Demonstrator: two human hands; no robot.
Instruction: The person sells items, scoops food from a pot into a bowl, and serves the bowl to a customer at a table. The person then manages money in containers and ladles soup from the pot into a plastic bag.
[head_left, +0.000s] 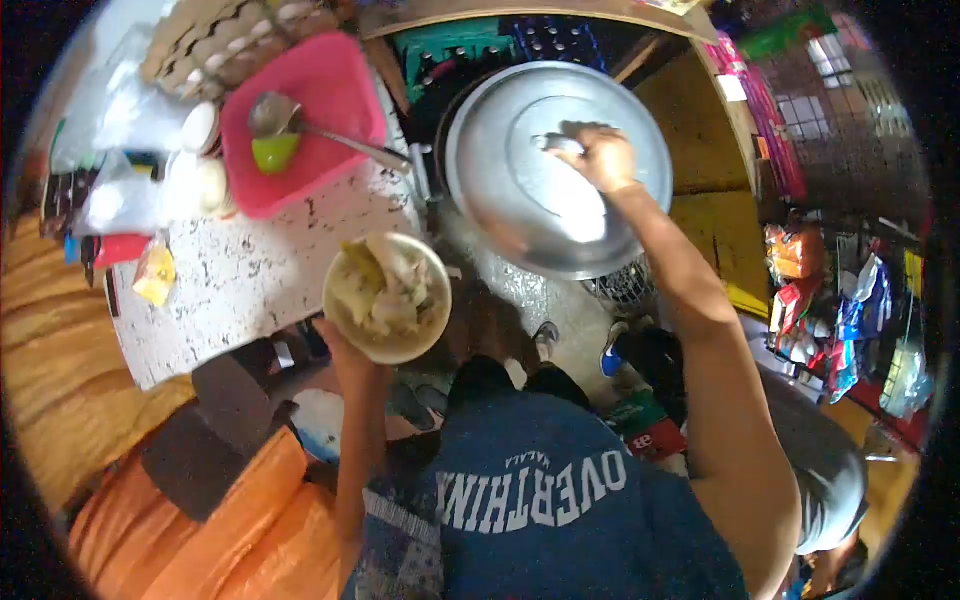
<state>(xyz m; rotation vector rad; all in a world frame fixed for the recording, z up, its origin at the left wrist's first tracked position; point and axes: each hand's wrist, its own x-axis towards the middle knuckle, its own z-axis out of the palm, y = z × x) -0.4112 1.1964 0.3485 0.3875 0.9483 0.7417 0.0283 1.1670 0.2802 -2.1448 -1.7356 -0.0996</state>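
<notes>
My left hand (348, 350) is closed around the side of a bowl (436, 330), mostly hidden beneath it. Pale chunks of food (385, 290) with a yellowish-green piece fill the bowl, which is held beside the table's edge. With my right hand (603, 158) I grip the handle of a large round metal lid (490, 190). Whatever lies under the lid is mostly hidden, so I cannot tell whether it rests on a pot or is lifted.
On the worn white table (250, 270) stands a pink basin (350, 90) holding a ladle (350, 146) and a green item (273, 153). Egg trays (205, 50) and plastic bags (130, 110) are behind. Crates (455, 50) sit beyond the lid. Another person (825, 480) is at right.
</notes>
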